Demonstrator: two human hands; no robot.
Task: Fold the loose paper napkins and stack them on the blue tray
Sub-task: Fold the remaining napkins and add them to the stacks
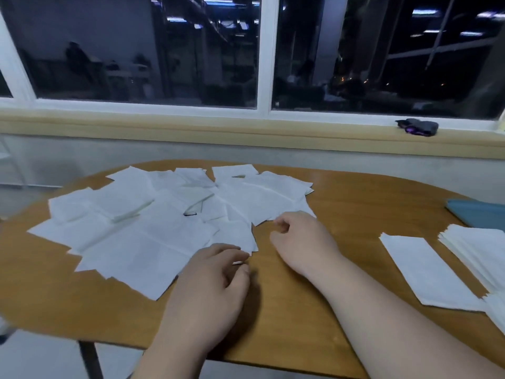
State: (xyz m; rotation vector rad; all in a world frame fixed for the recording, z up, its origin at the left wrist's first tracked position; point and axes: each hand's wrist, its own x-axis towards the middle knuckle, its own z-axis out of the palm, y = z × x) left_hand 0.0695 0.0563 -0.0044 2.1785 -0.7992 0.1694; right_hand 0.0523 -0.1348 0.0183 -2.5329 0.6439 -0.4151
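Note:
Several loose white paper napkins (pixel 153 222) lie spread and overlapping across the middle and left of the round wooden table (pixel 341 203). My left hand (pixel 213 285) is at the near edge of the pile and pinches the corner of one napkin between thumb and forefinger. My right hand (pixel 300 236) rests on the table just right of the pile. Its loosely curled fingertips touch a napkin's edge, its thumb is apart from them, and it holds nothing. The blue tray (pixel 481 214) sits at the far right, partly cut off by the frame.
A single folded napkin (pixel 431 272) lies on the table at the right, next to a stack of folded napkins (pixel 478 250) in front of the tray. A dark object (pixel 418 127) sits on the window sill behind the table.

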